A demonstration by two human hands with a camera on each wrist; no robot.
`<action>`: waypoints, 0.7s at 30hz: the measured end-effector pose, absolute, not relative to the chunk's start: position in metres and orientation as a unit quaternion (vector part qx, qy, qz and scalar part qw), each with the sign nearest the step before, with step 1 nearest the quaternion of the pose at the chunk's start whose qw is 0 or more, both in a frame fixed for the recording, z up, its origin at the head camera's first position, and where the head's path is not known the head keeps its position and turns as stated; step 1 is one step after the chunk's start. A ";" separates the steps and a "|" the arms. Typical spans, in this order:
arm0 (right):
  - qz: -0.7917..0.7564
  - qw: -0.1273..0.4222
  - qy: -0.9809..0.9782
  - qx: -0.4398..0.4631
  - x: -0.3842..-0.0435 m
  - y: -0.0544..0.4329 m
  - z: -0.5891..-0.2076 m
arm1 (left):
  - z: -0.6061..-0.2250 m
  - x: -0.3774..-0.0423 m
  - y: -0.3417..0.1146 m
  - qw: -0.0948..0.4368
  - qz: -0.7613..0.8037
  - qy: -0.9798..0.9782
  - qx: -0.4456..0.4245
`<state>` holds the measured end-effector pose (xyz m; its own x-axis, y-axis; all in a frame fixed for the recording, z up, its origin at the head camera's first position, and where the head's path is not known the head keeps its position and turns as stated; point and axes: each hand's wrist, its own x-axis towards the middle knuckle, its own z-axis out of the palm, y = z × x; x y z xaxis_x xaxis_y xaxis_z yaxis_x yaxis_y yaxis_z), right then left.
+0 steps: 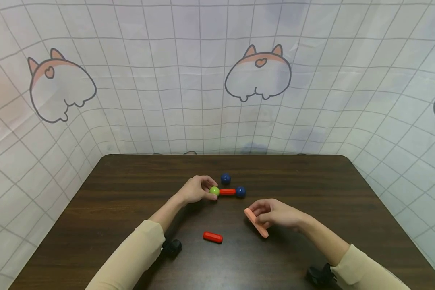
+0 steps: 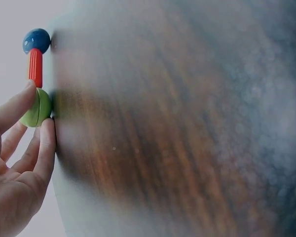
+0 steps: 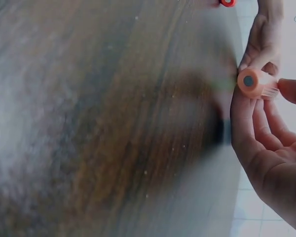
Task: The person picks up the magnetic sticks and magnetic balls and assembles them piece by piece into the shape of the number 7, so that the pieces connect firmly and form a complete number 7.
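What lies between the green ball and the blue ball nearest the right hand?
A red stick, running from the green ball to that blue ball; the head and left wrist views show it.

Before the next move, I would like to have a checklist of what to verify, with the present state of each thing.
1. Left hand holds the green ball: ok.
2. Green ball, middle red rod and end blue ball lie in one row, end to end: ok.
3. Right hand grips the orange rod: ok.
4. Orange rod touches the row: not ok, it is apart.
5. Loose red rod and loose blue ball are held by neither hand: ok.
6. Row is firmly joined: cannot tell.
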<state>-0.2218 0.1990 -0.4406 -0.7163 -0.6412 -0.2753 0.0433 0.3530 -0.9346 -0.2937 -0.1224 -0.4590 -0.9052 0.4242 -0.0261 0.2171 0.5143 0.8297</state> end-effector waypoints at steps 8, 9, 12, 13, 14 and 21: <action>-0.563 0.336 0.734 -0.177 -0.224 0.197 -0.443 | -0.459 -0.294 -0.121 0.116 0.455 0.866 0.175; -0.566 0.337 0.732 -0.175 -0.225 0.197 -0.443 | -0.459 -0.294 -0.121 0.115 0.455 0.865 0.176; -0.576 0.343 0.722 -0.170 -0.226 0.197 -0.445 | -0.458 -0.293 -0.121 0.115 0.455 0.865 0.179; -0.579 0.344 0.720 -0.169 -0.227 0.196 -0.446 | -0.458 -0.293 -0.121 0.114 0.455 0.865 0.180; -0.582 0.344 0.717 -0.169 -0.227 0.196 -0.446 | -0.458 -0.293 -0.121 0.115 0.455 0.865 0.180; -0.603 0.329 0.710 -0.156 -0.229 0.194 -0.449 | -0.457 -0.293 -0.121 0.116 0.455 0.864 0.180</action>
